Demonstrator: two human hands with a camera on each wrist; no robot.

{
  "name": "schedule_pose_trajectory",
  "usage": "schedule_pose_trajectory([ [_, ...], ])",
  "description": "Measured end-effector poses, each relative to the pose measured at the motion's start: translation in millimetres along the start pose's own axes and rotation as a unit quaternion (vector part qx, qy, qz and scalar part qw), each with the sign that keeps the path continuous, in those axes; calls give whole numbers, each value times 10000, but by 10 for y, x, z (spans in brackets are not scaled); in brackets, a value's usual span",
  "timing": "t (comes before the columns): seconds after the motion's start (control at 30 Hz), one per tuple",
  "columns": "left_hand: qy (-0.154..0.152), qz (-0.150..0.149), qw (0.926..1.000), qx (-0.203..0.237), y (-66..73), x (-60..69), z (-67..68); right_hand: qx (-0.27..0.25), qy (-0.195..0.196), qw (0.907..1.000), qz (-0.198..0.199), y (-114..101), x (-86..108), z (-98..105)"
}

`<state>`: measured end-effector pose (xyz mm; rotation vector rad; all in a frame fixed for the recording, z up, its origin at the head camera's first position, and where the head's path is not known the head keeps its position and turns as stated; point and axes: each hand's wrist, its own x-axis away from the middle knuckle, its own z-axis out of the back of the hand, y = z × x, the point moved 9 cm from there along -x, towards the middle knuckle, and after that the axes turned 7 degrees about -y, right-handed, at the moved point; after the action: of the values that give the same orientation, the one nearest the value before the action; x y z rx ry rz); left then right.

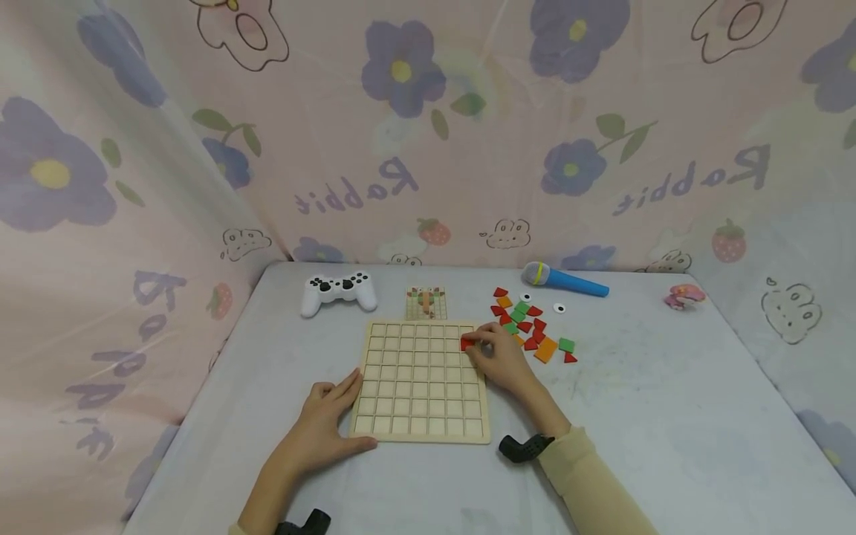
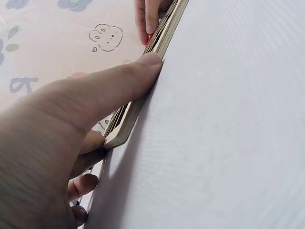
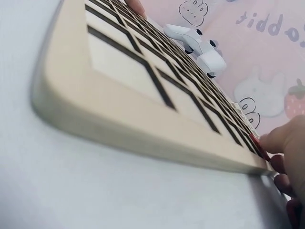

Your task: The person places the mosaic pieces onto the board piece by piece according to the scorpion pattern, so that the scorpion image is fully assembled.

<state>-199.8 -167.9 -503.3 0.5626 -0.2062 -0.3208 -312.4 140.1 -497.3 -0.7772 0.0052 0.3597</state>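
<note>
A square wooden grid board point(image 1: 420, 439) lies flat on the table. At its near left corner, my left hand point(image 1: 322, 423) braces it, with a straight thumb point(image 2: 112, 88) on the front edge and fingers along the left side. Between thumb and fingertips, my right hand point(image 1: 498, 357) pinches a small red piece point(image 1: 466, 343) at the far right corner cell. From the right wrist view, that red tile point(image 3: 258, 145) stands tilted at the board's rim. Right of this hand are scattered red, green and orange pieces point(image 1: 545, 349), some partly hidden behind it.
A small pattern card point(image 1: 426, 303) lies just beyond the board. A white game controller point(image 1: 339, 292) is at the back left. Further right are a blue toy microphone point(image 1: 568, 281), two round eye pieces point(image 1: 559, 307) and a pink toy point(image 1: 684, 296). Printed curtains point(image 1: 468, 148) hang behind the table.
</note>
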Motion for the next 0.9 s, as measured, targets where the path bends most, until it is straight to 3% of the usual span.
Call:
schedule_pose_trajectory([
  [0.33,55,-38,10000,-2,7,19,10,-113,135,9998,-86,-7,10,8],
  [0.9,85,-75,9999,17,16,13,23,18,38,9997,-240,4,-14,-5],
])
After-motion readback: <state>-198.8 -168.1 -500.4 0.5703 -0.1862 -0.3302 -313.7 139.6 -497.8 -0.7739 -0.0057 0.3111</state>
